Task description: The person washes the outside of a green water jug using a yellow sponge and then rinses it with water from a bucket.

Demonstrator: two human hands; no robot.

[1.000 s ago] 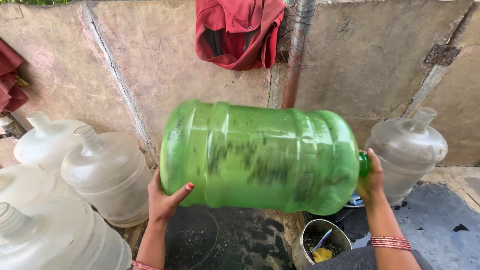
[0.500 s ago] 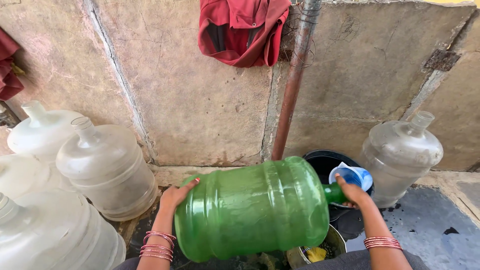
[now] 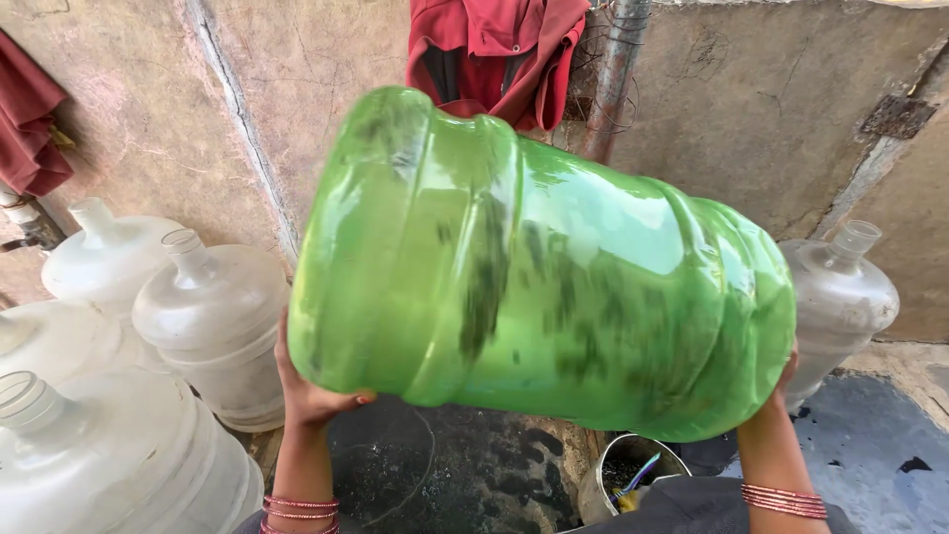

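Concrete wall [image 3: 326, 119] fills the whole upper frame, stained, with a slanting seam at upper left.

Large green water jug [image 3: 539, 267] takes up the centre, lying on its side in the air, tilted so its base end sits higher at centre-left and its neck end lower at the right. Surface blurred; dark streaks show inside. It is held up between two hands, clear of the ground.

Clear water jugs [image 3: 213, 316] stand upright in a cluster at the left edge, lower left to middle left. One more clear jug [image 3: 840, 297] stands at the right, partly hidden behind the green one.

Red garment [image 3: 494, 49] hangs at top centre on the wall; grey pipe [image 3: 613, 69] runs down just beside it. A second reddish cloth [image 3: 30, 119] at the upper left edge.

Wet dark ground [image 3: 445, 465] at bottom centre. Small metal pot [image 3: 633, 475] below the jug, something yellow and blue in it.

Left hand [image 3: 311, 391] at lower centre-left, palm pressed under the jug's base end, fingers spread against it. Right hand [image 3: 786, 371] at lower right, mostly hidden behind the neck end; it supports that end, but its grip cannot be made out. Red bangles [image 3: 786, 499] on both wrists.
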